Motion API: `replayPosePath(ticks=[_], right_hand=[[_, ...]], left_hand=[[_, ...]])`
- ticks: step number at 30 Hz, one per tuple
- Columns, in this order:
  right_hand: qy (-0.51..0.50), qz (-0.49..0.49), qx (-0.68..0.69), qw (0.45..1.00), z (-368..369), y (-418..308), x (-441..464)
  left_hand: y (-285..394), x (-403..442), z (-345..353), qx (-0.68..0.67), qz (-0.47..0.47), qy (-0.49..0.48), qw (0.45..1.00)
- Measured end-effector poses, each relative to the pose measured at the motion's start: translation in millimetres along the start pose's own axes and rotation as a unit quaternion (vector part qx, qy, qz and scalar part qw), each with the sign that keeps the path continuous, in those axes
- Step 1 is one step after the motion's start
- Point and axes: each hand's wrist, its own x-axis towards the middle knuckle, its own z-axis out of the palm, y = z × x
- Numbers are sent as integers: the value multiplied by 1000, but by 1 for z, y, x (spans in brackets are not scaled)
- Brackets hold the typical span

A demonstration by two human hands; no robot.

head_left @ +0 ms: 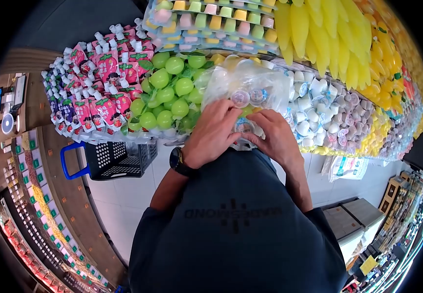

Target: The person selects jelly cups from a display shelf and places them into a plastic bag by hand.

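Left hand (214,129) and right hand (277,132) right at the near end of a clear plastic bag (265,78), thumbs turned inward, small sealed cup (244,126) between. On both, thumb and index tips a bit apart; can't tell if actually clamped on the plastic. Few more cups (249,97) visible through the bag, over a big heaped display. Just left of it, shiny green balls (174,80) with leafy bits, then pink pouches (106,68) with white caps. To the right, loads of white cups (309,105), then yellow packs (380,129). Farther back, clear trays (211,22) of pastel pieces and long yellow packs (319,34). Down on pale floor tiles (118,205), black basket (116,158) with a blue handle to the left, white sack (347,168) to the right. Stocked shelves (402,210) off at the right. Pose-wise: both forearms angled inward and forward from dark sleeves, wrists close together, fingers bent, black watch (178,161) on the left wrist.
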Motion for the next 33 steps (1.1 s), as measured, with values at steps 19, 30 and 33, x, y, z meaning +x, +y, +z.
replayPosePath(ticks=[19,30,33], right_hand=[[0,-2,142,990,11,13,-5],[109,88,503,853,-8,-19,7],[119,111,478,863,-13,-30,13]], left_hand=[[-5,-3,1,23,-10,-12,1000],[13,4,-21,-251,-8,15,968],[17,4,-27,-258,5,28,966]])
